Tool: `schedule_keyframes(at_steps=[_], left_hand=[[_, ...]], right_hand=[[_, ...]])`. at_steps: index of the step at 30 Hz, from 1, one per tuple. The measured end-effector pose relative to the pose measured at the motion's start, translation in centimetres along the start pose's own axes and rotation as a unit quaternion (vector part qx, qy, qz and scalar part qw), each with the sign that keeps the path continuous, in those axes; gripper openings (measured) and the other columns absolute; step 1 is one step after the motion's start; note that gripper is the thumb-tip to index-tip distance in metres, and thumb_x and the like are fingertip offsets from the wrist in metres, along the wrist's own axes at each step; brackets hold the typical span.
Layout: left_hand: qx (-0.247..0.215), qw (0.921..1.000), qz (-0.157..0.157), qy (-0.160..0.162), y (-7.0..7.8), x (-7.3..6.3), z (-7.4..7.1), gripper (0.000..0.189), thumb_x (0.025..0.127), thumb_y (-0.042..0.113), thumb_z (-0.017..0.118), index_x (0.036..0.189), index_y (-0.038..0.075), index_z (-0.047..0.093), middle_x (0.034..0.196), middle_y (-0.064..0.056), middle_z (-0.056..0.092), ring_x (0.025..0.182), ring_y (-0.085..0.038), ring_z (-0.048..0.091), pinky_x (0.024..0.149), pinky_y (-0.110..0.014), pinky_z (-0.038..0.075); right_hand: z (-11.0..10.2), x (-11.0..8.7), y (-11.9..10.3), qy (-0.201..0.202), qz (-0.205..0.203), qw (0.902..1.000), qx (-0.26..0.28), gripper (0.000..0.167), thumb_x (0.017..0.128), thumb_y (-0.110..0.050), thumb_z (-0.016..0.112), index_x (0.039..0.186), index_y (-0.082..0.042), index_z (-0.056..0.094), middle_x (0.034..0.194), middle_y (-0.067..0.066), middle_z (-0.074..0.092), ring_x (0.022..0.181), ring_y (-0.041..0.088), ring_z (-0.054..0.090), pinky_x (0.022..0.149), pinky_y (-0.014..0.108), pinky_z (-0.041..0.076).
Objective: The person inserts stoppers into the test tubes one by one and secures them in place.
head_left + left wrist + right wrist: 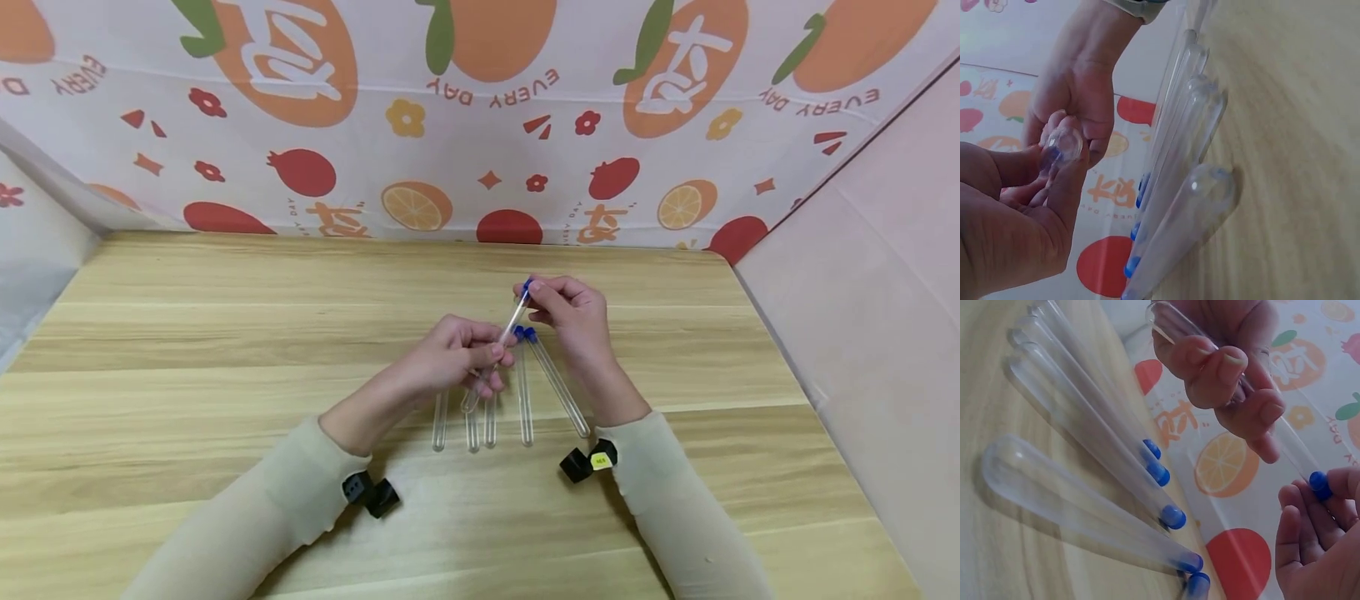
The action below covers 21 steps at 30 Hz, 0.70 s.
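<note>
A clear test tube [514, 320] is held up at a slant over the table, its blue cap [1319, 482] at the upper end. My left hand [450, 357] grips the tube's body, and the rounded bottom [1065, 145] pokes out past the fingers. With thumb and fingertips my right hand [579, 315] pinches the cap, which sits on the tube's mouth. Below both hands, several more test tubes [1085, 506] lie on the table, their blue caps [1174, 517] pointing away from me. In the head view my left hand hides the upper parts of some of them.
The wood-grain table [225, 333] spreads out on both sides of the tubes. At its far edge hangs a fruit-patterned cloth [465, 142]. A pale wall [870, 275] borders the right side. Small black devices [371, 493] are strapped at both sleeve cuffs.
</note>
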State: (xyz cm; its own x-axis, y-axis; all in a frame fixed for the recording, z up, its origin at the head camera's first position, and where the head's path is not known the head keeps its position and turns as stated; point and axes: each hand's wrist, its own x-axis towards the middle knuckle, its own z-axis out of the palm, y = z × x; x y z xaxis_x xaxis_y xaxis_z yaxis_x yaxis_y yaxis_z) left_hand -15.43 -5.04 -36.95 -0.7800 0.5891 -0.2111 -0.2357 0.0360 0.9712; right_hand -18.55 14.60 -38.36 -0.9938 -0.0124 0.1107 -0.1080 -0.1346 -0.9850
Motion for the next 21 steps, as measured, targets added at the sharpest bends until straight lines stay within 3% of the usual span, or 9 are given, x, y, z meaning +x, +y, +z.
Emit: schedule_keyframes(at_steps=[14,21], left_hand=[[-0.011,0.9999,0.006,0.005,-0.13,-0.18,0.29,0.03,0.105,0.005,0.048,0.129,-0.01,0.058,0.086,-0.006,0.065,0.06,-0.014,0.061,0.058,-0.026,0.059],[0.003,0.9999,0.01,0.001,-0.07,-0.33,0.15,0.029,0.105,0.003,0.047,0.127,-0.012,0.058,0.085,-0.006,0.064,0.059,-0.013,0.059,0.055,-0.026,0.058]], right_hand=[[0.54,-0.71,0.14,-0.002,-0.01,0.9968,0.079,0.018,0.098,-0.017,0.064,0.083,-0.008,0.065,0.094,0.005,0.077,0.089,0.018,0.072,0.074,0.025,0.058],[0.39,-0.65,-0.05,0.002,-0.041,0.9989,0.023,0.016,0.097,-0.009,0.063,0.081,-0.007,0.065,0.093,0.005,0.077,0.09,0.019,0.073,0.073,0.026,0.058]])
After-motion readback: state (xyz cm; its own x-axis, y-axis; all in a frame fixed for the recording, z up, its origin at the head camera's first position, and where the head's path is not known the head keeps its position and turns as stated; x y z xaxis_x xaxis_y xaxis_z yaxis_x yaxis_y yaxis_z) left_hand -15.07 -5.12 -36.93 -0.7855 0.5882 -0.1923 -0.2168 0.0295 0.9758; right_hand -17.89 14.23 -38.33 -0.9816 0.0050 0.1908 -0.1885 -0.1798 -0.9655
